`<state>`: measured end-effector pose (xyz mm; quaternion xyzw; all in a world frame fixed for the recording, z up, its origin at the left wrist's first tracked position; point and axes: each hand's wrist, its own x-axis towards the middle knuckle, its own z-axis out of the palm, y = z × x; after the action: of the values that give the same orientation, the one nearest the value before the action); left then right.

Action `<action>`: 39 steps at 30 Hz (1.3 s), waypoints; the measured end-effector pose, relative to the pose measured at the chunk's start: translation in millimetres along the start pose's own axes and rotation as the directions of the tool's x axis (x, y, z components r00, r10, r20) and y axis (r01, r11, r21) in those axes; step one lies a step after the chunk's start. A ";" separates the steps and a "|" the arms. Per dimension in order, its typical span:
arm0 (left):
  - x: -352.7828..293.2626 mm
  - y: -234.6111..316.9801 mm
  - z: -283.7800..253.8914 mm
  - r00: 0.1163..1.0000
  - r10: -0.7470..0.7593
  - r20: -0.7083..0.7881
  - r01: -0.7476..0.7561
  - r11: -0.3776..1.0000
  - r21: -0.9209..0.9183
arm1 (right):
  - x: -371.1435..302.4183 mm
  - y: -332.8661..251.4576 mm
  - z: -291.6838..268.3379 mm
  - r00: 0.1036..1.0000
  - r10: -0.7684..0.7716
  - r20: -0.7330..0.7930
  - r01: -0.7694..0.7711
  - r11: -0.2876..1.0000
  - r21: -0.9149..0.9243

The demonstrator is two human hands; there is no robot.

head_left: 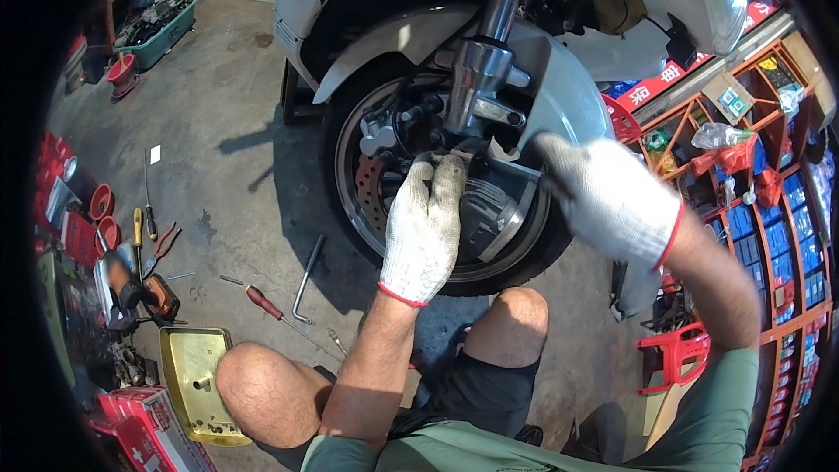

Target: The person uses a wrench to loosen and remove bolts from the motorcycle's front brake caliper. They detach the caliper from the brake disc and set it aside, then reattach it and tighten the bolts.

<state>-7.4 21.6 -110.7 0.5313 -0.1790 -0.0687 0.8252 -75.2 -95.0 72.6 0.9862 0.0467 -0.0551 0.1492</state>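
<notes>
Both my hands wear white knit gloves with red cuffs, and they work at the front wheel (345,201) of a white scooter. My left hand (426,223) reaches up to the hub below the silver fork leg (479,70). Its fingers are bent together there, and what they grip is hidden. My right hand (612,197), slightly blurred, is closed at the outer end of a silver wrench-like bar (514,166). The bar's inner end runs toward my left fingertips at the hub. Left of my left hand show the brake caliper (377,135) and the drilled brake disc (367,188).
A bent steel bar (310,280), a red-handled screwdriver (262,301) and pliers (163,249) lie on the floor at left. A yellow metal tray (197,385) sits beside my left knee. Orange shelves (791,332) and a red plastic stool (677,354) stand at right.
</notes>
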 end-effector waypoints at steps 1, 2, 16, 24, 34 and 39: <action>-1.4 -0.8 4.7 1.000 -0.014 0.026 0.014 1.000 -0.010 | -16.2 2.0 17.6 0.999 0.017 -0.048 -0.015 0.999 0.033; -1.6 -0.8 3.3 0.999 -0.022 0.036 0.023 1.000 -0.003 | -23.2 -4.1 31.4 0.993 0.055 -0.105 -0.043 0.993 0.109; -0.7 -6.1 7.7 1.000 -0.007 0.008 0.007 1.000 -0.009 | 22.2 5.9 -35.5 0.971 0.070 0.231 -0.071 0.997 -0.004; 0.0 -6.9 3.2 0.998 -0.062 0.017 0.061 0.998 0.031 | -21.5 -5.8 31.4 0.993 0.065 -0.099 -0.047 0.984 0.174; -0.6 -10.4 6.0 1.000 -0.004 0.005 0.003 0.999 0.048 | -7.4 13.0 -7.0 0.999 0.038 0.020 -0.041 0.970 0.240; -0.6 -2.4 2.9 0.999 -0.035 0.017 0.035 0.999 0.039 | 21.9 6.0 -34.6 0.978 0.044 0.203 -0.060 0.995 0.074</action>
<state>-8.8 18.4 -111.9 0.5496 -0.1783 -0.0845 0.8118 -49.6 -88.7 104.5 0.9816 0.0036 -0.1524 0.1151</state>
